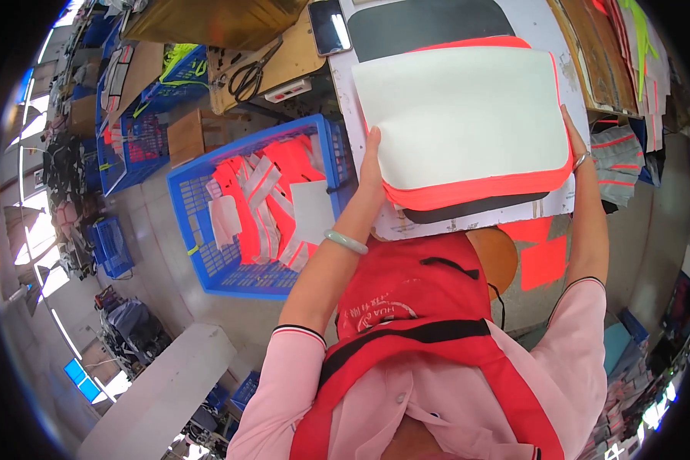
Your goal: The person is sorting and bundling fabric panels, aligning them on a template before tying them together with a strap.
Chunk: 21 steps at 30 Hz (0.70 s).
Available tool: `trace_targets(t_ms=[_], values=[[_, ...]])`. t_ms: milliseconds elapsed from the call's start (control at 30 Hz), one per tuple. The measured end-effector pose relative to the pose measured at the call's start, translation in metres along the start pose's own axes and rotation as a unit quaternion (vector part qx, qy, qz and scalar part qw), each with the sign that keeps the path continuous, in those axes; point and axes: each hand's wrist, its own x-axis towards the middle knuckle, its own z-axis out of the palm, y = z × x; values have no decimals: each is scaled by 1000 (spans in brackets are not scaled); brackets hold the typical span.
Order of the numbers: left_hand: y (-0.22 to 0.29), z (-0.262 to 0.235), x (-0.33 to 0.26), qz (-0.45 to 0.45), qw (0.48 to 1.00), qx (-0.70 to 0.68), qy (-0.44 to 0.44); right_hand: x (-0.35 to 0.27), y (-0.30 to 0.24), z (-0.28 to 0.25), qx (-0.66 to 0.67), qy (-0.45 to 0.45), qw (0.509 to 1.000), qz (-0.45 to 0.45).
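Observation:
A white rounded panel lies on top of orange-red fabric pieces, with a dark grey panel showing beneath at the far and near edges. My left hand grips the left side of this stack, its thumb along the edge and its other fingers hidden. On the opposite side my right hand holds the stack's right edge, thumb up and fingers mostly out of sight. Under the stack is a worn white board.
To the left stands a blue plastic basket with orange-red and grey striped fabric pieces. Black scissors and a phone lie beyond it. Striped fabric strips hang at the right. Orange-red pieces show below the board.

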Motion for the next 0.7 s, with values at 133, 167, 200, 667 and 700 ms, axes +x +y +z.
trace_targets(t_ms=[133,167,200,667,700], values=[[-1,-2,0,-1,1000,-15,3,7,0,-3,-8,-20,1000,-5],[-1,-2,0,-7,1000,-11,10,8,1,-5,-2,-27,1000,2],[-1,0,-1,-11,1000,-8,18,11,2,-10,1,-35,999,7],[5,0,-5,-45,998,-34,24,11,3,-12,22,-52,997,56],[6,4,-7,-45,998,-34,31,11,2,-13,13,-35,998,49]])
